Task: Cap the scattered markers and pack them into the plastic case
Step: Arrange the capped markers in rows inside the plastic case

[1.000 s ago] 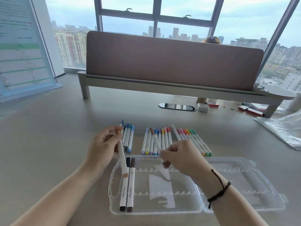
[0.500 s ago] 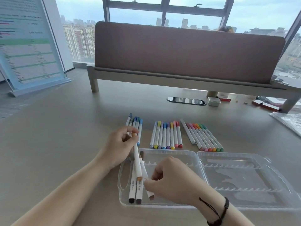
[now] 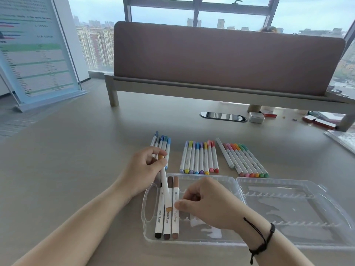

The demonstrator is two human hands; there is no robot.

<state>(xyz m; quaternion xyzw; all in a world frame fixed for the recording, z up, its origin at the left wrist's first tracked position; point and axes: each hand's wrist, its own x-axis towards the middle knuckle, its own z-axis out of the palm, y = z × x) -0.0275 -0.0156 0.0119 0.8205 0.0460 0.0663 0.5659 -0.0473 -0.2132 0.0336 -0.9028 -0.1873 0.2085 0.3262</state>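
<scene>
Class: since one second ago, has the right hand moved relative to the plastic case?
Yes. The right hand came down from the far rim of the plastic case onto the brown marker inside.

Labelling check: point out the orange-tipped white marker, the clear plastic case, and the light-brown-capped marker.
orange-tipped white marker (image 3: pixel 165 186), head view, mid barrel.
clear plastic case (image 3: pixel 194 241), head view, near wall.
light-brown-capped marker (image 3: pixel 175 182), head view, far cap.

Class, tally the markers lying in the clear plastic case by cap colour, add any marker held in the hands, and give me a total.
Black marker, in the plastic case: 1
Dark brown marker, in the case: 1
Light brown marker, in the case: 1
Ochre marker, held by the left hand: 1
Total: 4
</scene>
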